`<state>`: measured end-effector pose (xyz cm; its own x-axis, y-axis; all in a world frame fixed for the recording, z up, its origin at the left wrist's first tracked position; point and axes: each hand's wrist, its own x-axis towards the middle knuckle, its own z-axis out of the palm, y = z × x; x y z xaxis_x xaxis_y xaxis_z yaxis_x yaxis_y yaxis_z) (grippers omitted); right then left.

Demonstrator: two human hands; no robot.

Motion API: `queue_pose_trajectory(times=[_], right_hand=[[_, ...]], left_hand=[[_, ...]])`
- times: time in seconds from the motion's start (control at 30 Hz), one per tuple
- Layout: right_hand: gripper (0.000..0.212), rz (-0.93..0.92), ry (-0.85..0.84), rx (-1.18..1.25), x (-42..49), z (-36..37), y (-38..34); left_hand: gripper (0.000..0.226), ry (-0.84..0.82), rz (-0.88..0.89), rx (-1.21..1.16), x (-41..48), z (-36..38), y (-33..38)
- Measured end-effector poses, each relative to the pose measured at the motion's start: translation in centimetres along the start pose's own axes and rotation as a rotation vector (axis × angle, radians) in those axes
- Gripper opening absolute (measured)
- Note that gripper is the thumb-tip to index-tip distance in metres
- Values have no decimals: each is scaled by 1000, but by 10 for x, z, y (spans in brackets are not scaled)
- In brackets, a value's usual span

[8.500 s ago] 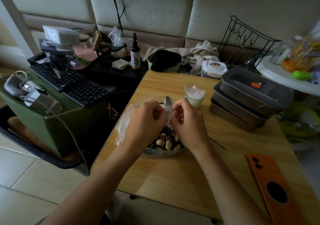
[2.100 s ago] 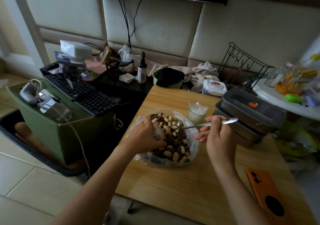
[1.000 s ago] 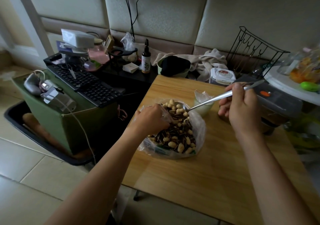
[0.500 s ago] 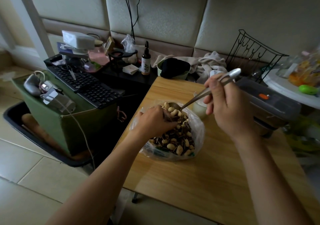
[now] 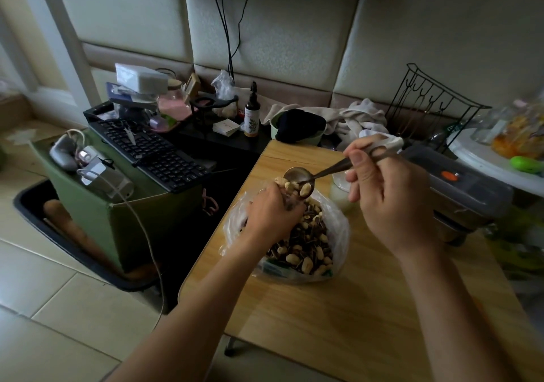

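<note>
My right hand [image 5: 391, 202] pinches the spoon [image 5: 303, 179] by its handle between thumb and fingers [image 5: 357, 160]. The spoon's bowl, heaped with pale nuts [image 5: 305, 189], hangs just above the far rim of the plastic bag [image 5: 338, 234]. My left hand [image 5: 272, 215] grips that rim, fingers curled into the plastic. The bag sits on the wooden surface [image 5: 353, 308] near its left edge.

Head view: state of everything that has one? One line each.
plastic bag: open, resting on the table, holding a nut and seed mix
spoon: held above the bag, bowl loaded with peanuts
right hand: pinches the spoon handle
left hand: grips the bag's rim
lidded containers: stacked, top lid on
dropper bottle: upright, capped
</note>
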<state>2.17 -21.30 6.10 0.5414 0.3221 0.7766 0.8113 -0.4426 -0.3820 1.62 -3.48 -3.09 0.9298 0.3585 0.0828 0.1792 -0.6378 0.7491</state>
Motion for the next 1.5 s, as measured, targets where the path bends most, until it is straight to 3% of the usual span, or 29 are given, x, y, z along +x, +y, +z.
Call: queue_pose_trajectory(times=[0.27,0.43,0.6,0.8,0.93,1.2,1.5], right_hand=[[38,23,117,-52,-1,-1,0],[32,-19,47,-35,-1,2,0],[25,-38,79,-34,0,3,0],[30,-74,14,-28,0,-2,-1],[27,-36,76,-18,0,-2,0],[29,-89,45,-21,1,2,-7],[27,-143,77,-1,5,-6,-18]], left_hand=[[37,30,56,14,0,3,0],[36,47,55,36,2,2,-1],[37,36,48,25,2,4,-3],[36,41,69,36,2,3,-3],[28,66,94,17,1,4,-3],[42,-5,80,-30,0,3,-2],[69,64,179,-251,1,1,-2]])
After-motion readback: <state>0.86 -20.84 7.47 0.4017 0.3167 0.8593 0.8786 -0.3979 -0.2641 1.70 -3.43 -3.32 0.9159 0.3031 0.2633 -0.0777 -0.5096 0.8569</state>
